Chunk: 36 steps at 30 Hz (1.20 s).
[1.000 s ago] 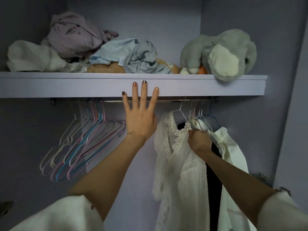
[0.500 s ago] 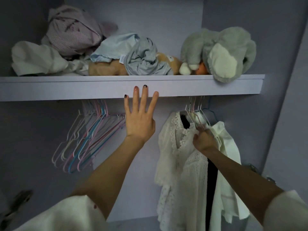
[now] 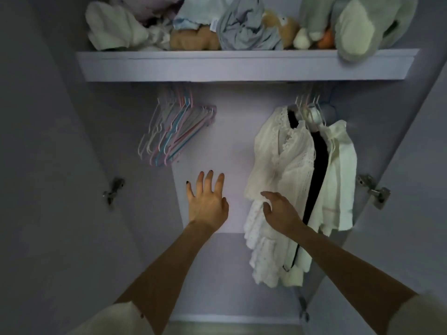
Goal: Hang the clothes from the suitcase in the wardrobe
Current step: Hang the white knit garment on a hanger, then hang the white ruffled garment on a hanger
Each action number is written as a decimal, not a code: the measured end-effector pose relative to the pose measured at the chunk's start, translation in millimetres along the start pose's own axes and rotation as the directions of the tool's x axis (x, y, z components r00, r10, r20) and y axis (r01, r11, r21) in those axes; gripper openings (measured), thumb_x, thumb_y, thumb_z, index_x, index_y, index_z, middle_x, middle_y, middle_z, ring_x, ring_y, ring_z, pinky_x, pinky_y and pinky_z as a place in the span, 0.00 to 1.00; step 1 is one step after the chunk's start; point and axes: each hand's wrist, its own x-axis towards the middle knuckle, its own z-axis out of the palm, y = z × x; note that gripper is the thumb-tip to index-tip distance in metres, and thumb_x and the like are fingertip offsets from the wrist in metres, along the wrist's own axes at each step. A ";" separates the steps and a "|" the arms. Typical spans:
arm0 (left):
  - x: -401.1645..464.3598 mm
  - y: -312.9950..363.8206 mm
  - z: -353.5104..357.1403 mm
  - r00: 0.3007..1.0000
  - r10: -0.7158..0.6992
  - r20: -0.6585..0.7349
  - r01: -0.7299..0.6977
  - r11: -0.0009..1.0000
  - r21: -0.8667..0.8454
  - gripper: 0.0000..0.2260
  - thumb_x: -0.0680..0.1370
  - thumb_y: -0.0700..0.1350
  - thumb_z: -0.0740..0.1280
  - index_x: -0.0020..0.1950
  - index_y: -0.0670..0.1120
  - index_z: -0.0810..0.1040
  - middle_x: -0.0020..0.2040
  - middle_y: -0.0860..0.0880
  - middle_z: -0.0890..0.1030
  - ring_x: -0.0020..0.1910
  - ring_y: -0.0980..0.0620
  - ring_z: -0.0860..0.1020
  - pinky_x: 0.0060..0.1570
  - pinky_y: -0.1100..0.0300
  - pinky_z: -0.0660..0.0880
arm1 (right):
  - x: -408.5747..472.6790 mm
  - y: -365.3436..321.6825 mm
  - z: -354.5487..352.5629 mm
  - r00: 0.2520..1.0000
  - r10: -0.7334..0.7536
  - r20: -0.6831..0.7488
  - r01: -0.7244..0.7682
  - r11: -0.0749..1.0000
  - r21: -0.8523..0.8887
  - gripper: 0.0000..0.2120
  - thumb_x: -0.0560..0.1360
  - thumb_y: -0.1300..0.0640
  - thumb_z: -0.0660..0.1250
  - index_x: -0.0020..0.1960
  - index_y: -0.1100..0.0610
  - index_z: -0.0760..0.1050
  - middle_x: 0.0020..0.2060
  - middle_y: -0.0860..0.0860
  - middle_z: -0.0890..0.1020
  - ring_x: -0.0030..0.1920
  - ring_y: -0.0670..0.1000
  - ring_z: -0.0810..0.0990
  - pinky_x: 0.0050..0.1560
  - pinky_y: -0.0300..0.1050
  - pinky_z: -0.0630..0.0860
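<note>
Inside the wardrobe (image 3: 242, 141), the left hand (image 3: 207, 204) spreads its fingers (image 3: 219, 183) in mid-air, while the right hand (image 3: 280, 210) touches a hanging white lace blouse (image 3: 287, 165). Empty pastel hangers (image 3: 174, 131) cluster under the shelf (image 3: 242, 66) bearing a grey plush toy (image 3: 358, 22).

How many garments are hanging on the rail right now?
3 that I can tell, all bunched at the rail's right end: a white lace top in front, a black garment behind it, and a white shirt furthest right. More may be hidden between them.
</note>
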 end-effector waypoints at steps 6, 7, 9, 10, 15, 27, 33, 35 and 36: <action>-137.1 -23.6 52.8 0.951 -0.258 0.172 0.274 0.959 -0.078 0.26 0.80 0.47 0.55 0.76 0.49 0.50 0.77 0.47 0.52 0.76 0.47 0.47 0.73 0.44 0.44 | -85.7 2.9 72.2 0.956 -0.072 0.285 0.058 0.997 0.059 0.17 0.79 0.62 0.55 0.68 0.59 0.68 0.62 0.58 0.75 0.62 0.55 0.74 0.60 0.41 0.67; -168.2 -25.9 63.7 0.925 -0.315 0.213 0.339 0.937 -0.087 0.25 0.80 0.47 0.55 0.76 0.49 0.51 0.77 0.47 0.52 0.76 0.47 0.48 0.73 0.44 0.44 | -106.8 5.0 89.2 0.933 -0.087 0.350 0.067 0.995 0.069 0.17 0.79 0.62 0.55 0.67 0.59 0.68 0.61 0.58 0.75 0.62 0.55 0.74 0.60 0.42 0.67; -225.0 -29.6 82.3 0.873 -0.410 0.263 0.447 0.890 -0.095 0.25 0.80 0.47 0.56 0.76 0.49 0.53 0.76 0.47 0.53 0.75 0.47 0.50 0.73 0.46 0.46 | -142.4 9.7 119.3 0.881 -0.120 0.458 0.094 0.992 0.081 0.17 0.79 0.62 0.55 0.67 0.59 0.68 0.62 0.58 0.76 0.62 0.56 0.74 0.61 0.44 0.68; -252.0 -32.5 90.7 0.846 -0.453 0.280 0.494 0.865 -0.092 0.25 0.80 0.47 0.56 0.75 0.49 0.53 0.76 0.47 0.54 0.75 0.47 0.51 0.74 0.46 0.47 | -158.1 11.0 133.5 0.859 -0.133 0.495 0.105 0.991 0.083 0.17 0.79 0.62 0.55 0.66 0.59 0.69 0.62 0.58 0.76 0.62 0.57 0.75 0.61 0.45 0.68; -392.7 -68.8 118.4 0.592 -0.693 0.411 0.770 0.637 -0.034 0.24 0.78 0.46 0.58 0.73 0.49 0.59 0.74 0.48 0.60 0.73 0.47 0.56 0.72 0.48 0.53 | -247.8 -3.7 212.4 0.677 -0.164 0.717 0.160 0.984 0.074 0.16 0.79 0.62 0.55 0.65 0.60 0.71 0.62 0.55 0.77 0.62 0.54 0.75 0.60 0.41 0.68; -621.7 -218.9 102.6 0.079 -0.883 0.463 0.990 0.013 -0.143 0.18 0.79 0.41 0.57 0.69 0.43 0.66 0.70 0.43 0.65 0.68 0.42 0.63 0.66 0.49 0.64 | -371.1 -177.0 386.6 0.233 -0.264 0.936 0.402 0.903 0.154 0.17 0.80 0.60 0.52 0.67 0.58 0.69 0.65 0.53 0.74 0.66 0.53 0.71 0.63 0.42 0.66; -688.8 -323.4 140.9 -0.020 -0.865 0.502 0.986 -0.100 -0.132 0.19 0.78 0.39 0.56 0.70 0.45 0.65 0.70 0.43 0.64 0.68 0.44 0.64 0.64 0.52 0.66 | -398.0 -247.0 512.6 0.183 -0.237 0.954 0.482 0.868 0.123 0.18 0.80 0.60 0.50 0.69 0.58 0.66 0.66 0.54 0.72 0.65 0.53 0.72 0.62 0.43 0.67; -706.9 -354.7 169.1 -0.058 -0.853 0.518 0.982 -0.142 -0.122 0.20 0.78 0.39 0.56 0.71 0.46 0.64 0.70 0.44 0.63 0.68 0.44 0.64 0.62 0.52 0.67 | -405.0 -254.3 557.5 0.175 -0.221 0.960 0.500 0.860 0.106 0.19 0.80 0.60 0.50 0.69 0.58 0.65 0.66 0.55 0.72 0.63 0.54 0.73 0.62 0.45 0.69; -714.6 -367.4 183.5 -0.076 -0.849 0.523 0.979 -0.164 -0.124 0.20 0.79 0.39 0.56 0.71 0.46 0.63 0.70 0.45 0.63 0.68 0.44 0.65 0.62 0.52 0.67 | -407.2 -254.6 577.8 0.169 -0.216 0.962 0.506 0.856 0.103 0.19 0.80 0.60 0.51 0.70 0.57 0.64 0.66 0.55 0.72 0.64 0.54 0.73 0.63 0.46 0.70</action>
